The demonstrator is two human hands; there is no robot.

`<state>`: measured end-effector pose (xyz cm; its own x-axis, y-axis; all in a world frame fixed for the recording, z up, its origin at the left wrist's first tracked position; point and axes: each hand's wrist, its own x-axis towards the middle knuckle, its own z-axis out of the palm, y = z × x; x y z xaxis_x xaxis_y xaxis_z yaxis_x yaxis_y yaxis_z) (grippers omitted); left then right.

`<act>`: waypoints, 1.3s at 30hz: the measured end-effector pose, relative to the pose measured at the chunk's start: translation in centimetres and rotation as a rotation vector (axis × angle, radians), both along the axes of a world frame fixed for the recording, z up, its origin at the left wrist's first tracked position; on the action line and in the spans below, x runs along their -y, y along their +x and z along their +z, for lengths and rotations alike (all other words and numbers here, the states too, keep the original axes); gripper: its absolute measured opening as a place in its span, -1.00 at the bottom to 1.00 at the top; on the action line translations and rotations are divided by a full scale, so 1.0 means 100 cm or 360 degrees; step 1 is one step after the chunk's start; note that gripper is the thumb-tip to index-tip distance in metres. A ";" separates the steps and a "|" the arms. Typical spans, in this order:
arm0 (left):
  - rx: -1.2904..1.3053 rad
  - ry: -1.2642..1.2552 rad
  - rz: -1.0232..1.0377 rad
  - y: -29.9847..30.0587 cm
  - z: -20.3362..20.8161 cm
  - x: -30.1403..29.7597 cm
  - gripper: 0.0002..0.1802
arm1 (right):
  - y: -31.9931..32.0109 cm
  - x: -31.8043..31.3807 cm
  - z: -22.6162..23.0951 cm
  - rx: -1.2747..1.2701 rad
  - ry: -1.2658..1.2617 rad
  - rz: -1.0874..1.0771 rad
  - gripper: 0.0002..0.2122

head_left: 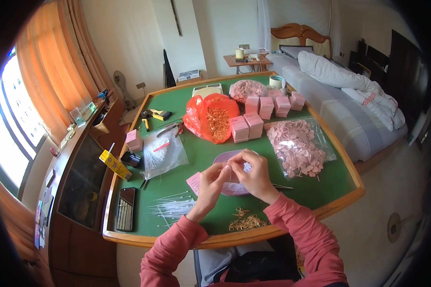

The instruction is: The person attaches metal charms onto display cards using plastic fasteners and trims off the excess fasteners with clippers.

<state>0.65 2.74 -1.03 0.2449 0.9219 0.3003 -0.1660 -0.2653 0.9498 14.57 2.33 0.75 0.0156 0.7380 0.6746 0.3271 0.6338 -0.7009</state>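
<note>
At the left of the frame, an orange curtain (52,62) hangs beside a bright window, its outer edge lost in the dark lens rim. Toward the lower left of the table lie a yellow carton (114,164) with a straw and, below it, a dark phone (125,209). Next comes a clear bag of white strips (165,153), its contents blurred by the plastic; loose white strips (173,207) fan out below, partly behind the left wrist.

The left hand (211,185), at the centre, covers part of a pink card (192,182). Its thumb and fingers are drawn in, tips nearly meeting those of the right hand (255,175); whether either grips something is too small to tell. Just under them, at mid-frame, sits a lilac bowl (223,157), its middle and white contents largely hidden.

Below the right hand, gold clasps (248,223) lie heaped near the table edge. A thin metal tool (282,186) juts out beyond that hand, its other end concealed. Farther right, glare obscures some pieces in a clear bag of pink pieces (298,148).
</note>
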 end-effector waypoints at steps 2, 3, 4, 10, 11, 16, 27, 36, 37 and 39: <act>-0.0090 -0.0010 0.0008 0.001 0.004 0.002 -0.78 | 0.002 -0.002 -0.008 -0.0116 -0.0127 0.0070 -0.98; -0.0092 -0.0008 0.0010 0.000 0.004 0.002 -0.78 | 0.002 -0.002 -0.009 -0.0235 -0.0261 0.0148 -0.97; -0.0146 0.0013 0.0021 -0.001 0.003 0.001 -0.78 | 0.003 -0.002 -0.008 -0.0237 -0.0260 0.0150 -0.97; -0.0353 0.0047 -0.0009 0.004 0.005 0.007 -0.83 | 0.021 -0.005 0.002 -0.1368 -0.0858 0.0635 -0.91; -0.0394 0.0094 -0.0019 0.005 0.002 0.007 -0.85 | 0.021 -0.006 0.001 -0.1485 -0.1000 0.0751 -0.89; -0.0800 0.0621 0.0032 0.000 0.003 0.008 -0.90 | 0.021 -0.002 0.002 -0.1088 -0.1050 0.0729 -0.85; -0.0886 0.0896 0.0108 0.001 0.009 0.007 -0.90 | 0.016 -0.005 0.003 -0.0825 -0.0748 0.0571 -0.89; -0.0303 0.0137 -0.0206 -0.003 -0.004 0.003 -0.78 | 0.019 -0.006 0.003 -0.1226 -0.0843 0.0517 -0.90; -0.0341 0.0127 -0.0230 -0.004 -0.003 0.003 -0.78 | 0.019 -0.006 0.003 -0.1201 -0.0851 0.0504 -0.90; -0.0376 0.0112 -0.0249 -0.005 0.002 0.005 -0.78 | 0.020 -0.007 0.002 -0.1187 -0.0833 0.0517 -0.90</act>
<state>0.19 2.29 -0.81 0.4531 0.8463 0.2801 0.0136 -0.3207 0.9471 16.57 3.00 0.99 0.0491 0.9861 0.1584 -0.4525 0.1634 -0.8767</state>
